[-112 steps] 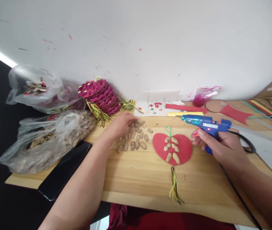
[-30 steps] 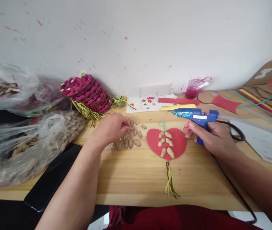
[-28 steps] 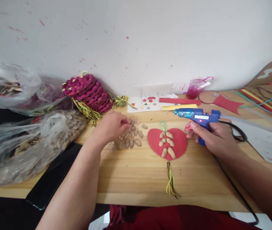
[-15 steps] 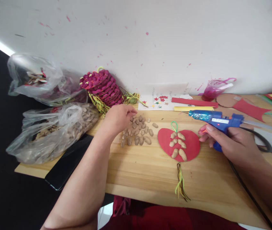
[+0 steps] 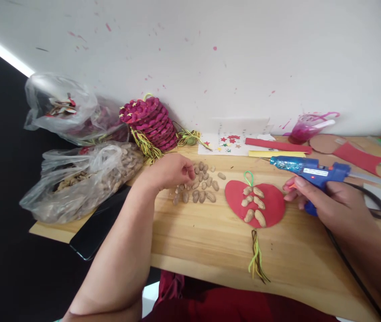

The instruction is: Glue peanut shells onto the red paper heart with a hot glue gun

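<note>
Left hand [image 5: 172, 171] has dipped nearer and lower over the loose peanuts [image 5: 204, 185] since half a second ago; fingers curled in, can't tell if anything is pinched. Right hand [image 5: 331, 199] unchanged: wrapped round the blue hot-glue gun [image 5: 289, 164], forefinger by the orange trigger [image 5: 292, 184], nozzle pointing left, clear of the card. Red heart-shaped card [image 5: 234, 201] lies between the hands, flat, green loop [image 5: 249, 178] at top, yarn tassel [image 5: 256, 259] at bottom. Card count same as earlier: six peanuts in three pairs, none added. Reads as choosing the next nut, gluing on hold.

Text: white label [image 5: 315, 172] on the gun, just beyond the right hand, has print too small to read. Star-sticker sheet [image 5: 207, 148], beyond and between the hands, shows faint marks, illegible. No brand readable.
</note>
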Tool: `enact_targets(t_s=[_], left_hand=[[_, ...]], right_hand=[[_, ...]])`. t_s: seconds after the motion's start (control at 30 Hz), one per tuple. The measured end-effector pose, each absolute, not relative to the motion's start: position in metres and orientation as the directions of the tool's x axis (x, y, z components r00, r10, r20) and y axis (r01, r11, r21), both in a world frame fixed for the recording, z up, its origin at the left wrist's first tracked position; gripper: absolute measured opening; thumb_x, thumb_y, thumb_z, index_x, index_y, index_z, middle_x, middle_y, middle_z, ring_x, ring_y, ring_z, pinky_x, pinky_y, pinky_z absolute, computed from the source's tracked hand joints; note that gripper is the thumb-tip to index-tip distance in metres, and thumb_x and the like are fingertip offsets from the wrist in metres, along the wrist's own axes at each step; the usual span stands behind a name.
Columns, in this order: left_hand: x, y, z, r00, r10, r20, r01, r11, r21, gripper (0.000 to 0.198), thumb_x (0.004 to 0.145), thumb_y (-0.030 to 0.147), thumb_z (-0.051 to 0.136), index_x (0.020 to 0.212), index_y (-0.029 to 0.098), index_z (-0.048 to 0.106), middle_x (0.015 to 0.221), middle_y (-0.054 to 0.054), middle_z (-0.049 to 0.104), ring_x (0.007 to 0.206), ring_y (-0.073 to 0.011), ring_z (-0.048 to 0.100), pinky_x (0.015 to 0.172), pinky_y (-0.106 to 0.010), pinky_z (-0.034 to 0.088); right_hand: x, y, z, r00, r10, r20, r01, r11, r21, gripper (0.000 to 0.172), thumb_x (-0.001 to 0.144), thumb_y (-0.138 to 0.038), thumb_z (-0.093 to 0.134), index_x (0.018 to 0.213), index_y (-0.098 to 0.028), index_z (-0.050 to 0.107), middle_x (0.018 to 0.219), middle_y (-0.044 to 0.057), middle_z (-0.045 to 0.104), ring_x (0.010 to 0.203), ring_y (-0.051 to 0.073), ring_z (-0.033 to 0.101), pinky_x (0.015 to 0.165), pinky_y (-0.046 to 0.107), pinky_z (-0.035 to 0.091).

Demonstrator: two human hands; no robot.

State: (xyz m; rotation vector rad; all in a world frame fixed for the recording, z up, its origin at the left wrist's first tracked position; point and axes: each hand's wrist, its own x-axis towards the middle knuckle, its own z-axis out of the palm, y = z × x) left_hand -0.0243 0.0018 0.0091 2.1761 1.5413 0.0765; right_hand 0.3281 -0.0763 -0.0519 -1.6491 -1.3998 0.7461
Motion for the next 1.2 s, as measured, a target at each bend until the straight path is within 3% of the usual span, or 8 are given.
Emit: enact_targets(t_s=[0.47,0.53,0.67,0.77,0.93,1.2], left_hand=[[-0.019,0.005,0.0,0.395,0.898,-0.196,0.877,-0.305,0.371,0.014,0.069,0.012,0.068,0.076,0.023,0.075,0.073,0.001,0.073,0.069,-0.0168,0.064,0.062,-0.027,0.039],[-0.023,0.005,0.005,0.339,0.928,-0.156,0.906,-0.278,0.318,0.007,0.075,0.019,0.068,0.076,0.022,0.075,0.074,-0.002,0.073,0.069,-0.0181,0.063,0.063,-0.028,0.039],[-0.039,0.006,0.016,0.118,0.991,-0.069,0.985,-0.108,0.135,0.021,0.086,0.027,0.059,0.078,0.019,0.077,0.077,-0.008,0.074,0.075,-0.0235,0.064,0.068,-0.032,0.041],[-0.048,0.006,0.017,0.09,0.991,-0.1,0.984,-0.073,0.163,0.018,0.081,0.019,0.061,0.085,0.02,0.078,0.084,-0.007,0.076,0.08,-0.0229,0.066,0.072,-0.03,0.044],[-0.051,0.009,0.008,0.154,0.974,-0.166,0.973,-0.12,0.198,0.014,0.068,0.01,0.067,0.076,0.02,0.073,0.084,-0.004,0.076,0.08,-0.0195,0.066,0.068,-0.026,0.043],[-0.04,0.007,0.011,0.131,0.952,-0.278,0.986,-0.097,0.135,0.01,0.075,0.018,0.069,0.084,0.017,0.072,0.086,-0.005,0.074,0.08,-0.0189,0.065,0.068,-0.027,0.041]], right_hand=[[0.329,-0.074,-0.054,0.202,0.976,0.077,0.483,-0.031,-0.875,0.051,0.081,-0.069,0.067,0.087,-0.019,0.074,0.082,0.01,0.076,0.071,0.024,0.068,0.058,0.035,0.052],[0.329,-0.074,-0.054,0.219,0.973,0.07,0.493,-0.048,-0.869,0.051,0.08,-0.07,0.067,0.085,-0.02,0.074,0.083,0.01,0.076,0.073,0.026,0.069,0.059,0.037,0.053],[0.328,-0.073,-0.054,0.236,0.967,0.093,0.536,-0.05,-0.843,0.047,0.08,-0.069,0.066,0.08,-0.022,0.075,0.08,0.009,0.076,0.072,0.026,0.068,0.064,0.04,0.055],[0.328,-0.073,-0.054,0.234,0.969,0.08,0.533,-0.06,-0.844,0.046,0.079,-0.068,0.067,0.081,-0.023,0.076,0.08,0.009,0.076,0.073,0.026,0.068,0.062,0.039,0.056],[0.327,-0.075,-0.052,0.237,0.967,0.095,0.538,-0.05,-0.841,0.046,0.081,-0.067,0.067,0.081,-0.022,0.076,0.076,0.009,0.075,0.066,0.022,0.065,0.058,0.035,0.056],[0.331,-0.074,-0.057,0.214,0.973,0.086,0.501,-0.034,-0.865,0.052,0.08,-0.071,0.067,0.088,-0.019,0.075,0.082,0.009,0.076,0.072,0.023,0.068,0.058,0.032,0.054]])
